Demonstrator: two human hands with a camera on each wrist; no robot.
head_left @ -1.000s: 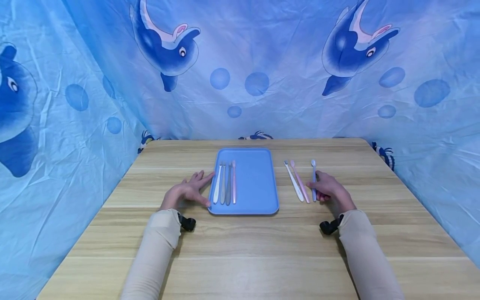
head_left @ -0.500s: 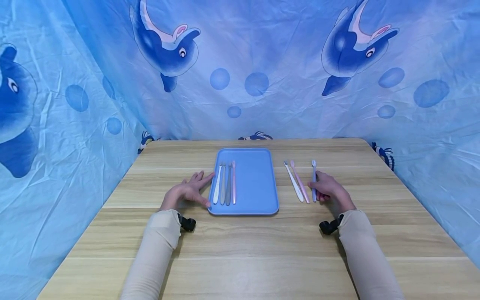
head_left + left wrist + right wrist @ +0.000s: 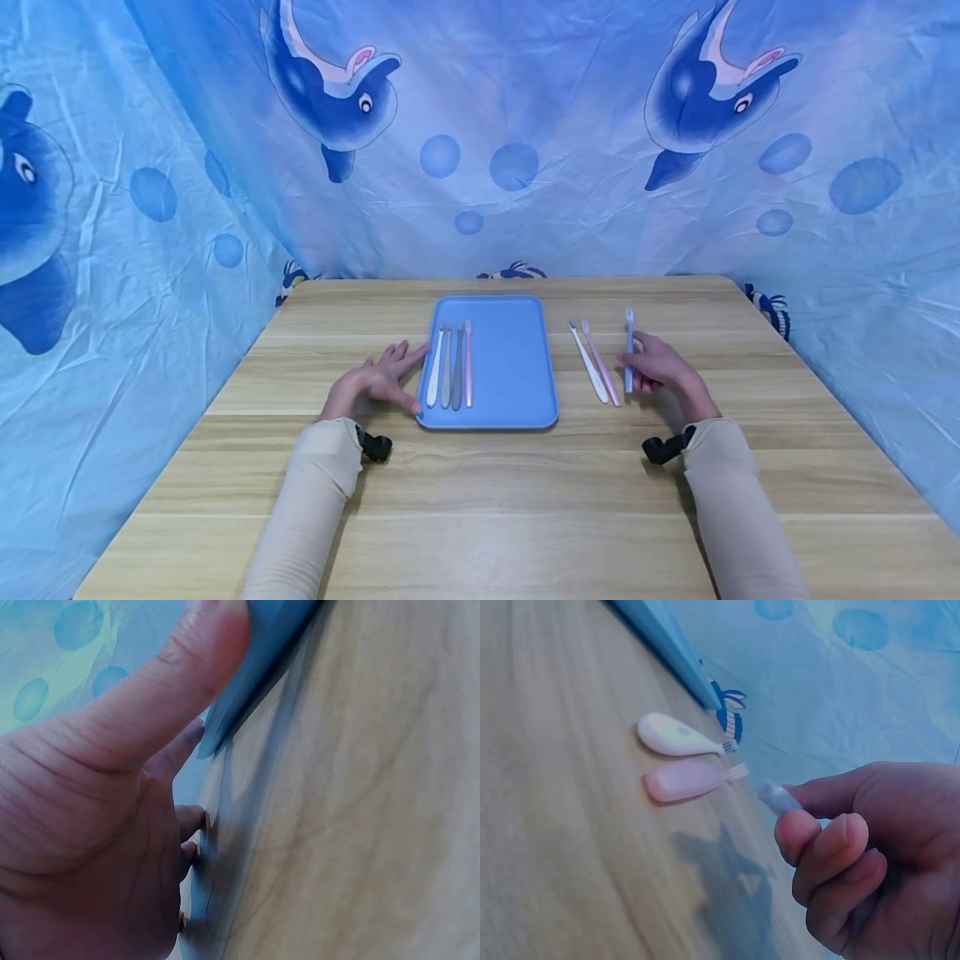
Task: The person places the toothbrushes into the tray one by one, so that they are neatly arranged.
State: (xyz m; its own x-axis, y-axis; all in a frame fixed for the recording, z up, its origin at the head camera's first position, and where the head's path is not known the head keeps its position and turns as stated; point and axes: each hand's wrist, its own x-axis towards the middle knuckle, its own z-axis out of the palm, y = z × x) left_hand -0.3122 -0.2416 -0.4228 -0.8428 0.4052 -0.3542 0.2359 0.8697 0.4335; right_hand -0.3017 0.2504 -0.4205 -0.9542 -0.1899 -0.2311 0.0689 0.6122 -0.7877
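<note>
My right hand [image 3: 660, 368] pinches a light blue toothbrush [image 3: 629, 323] between thumb and fingers, bristle end pointing away from me. In the right wrist view the handle end [image 3: 777, 796] pokes out from the fingers, clear of the tabletop. Spread along the left side of a blue tray [image 3: 513, 358], my left hand [image 3: 373, 385] touches its rim with thumb and forefinger. On the tray's left half lie several toothbrushes in a row: a white one [image 3: 434, 375], a light grey one [image 3: 446, 373], a dark grey one [image 3: 457, 375] and a pink one [image 3: 468, 371].
Between the tray and my right hand, a white toothbrush [image 3: 588, 365] and a pink toothbrush [image 3: 603, 367] lie slanted side by side on the wooden table [image 3: 487, 508]. A blue curtain [image 3: 570, 225] printed with dolphins hangs behind and beside the table.
The right hand has raised the light blue toothbrush off the table, moving slightly away from me and to the right. The left hand and tray have stayed put.
</note>
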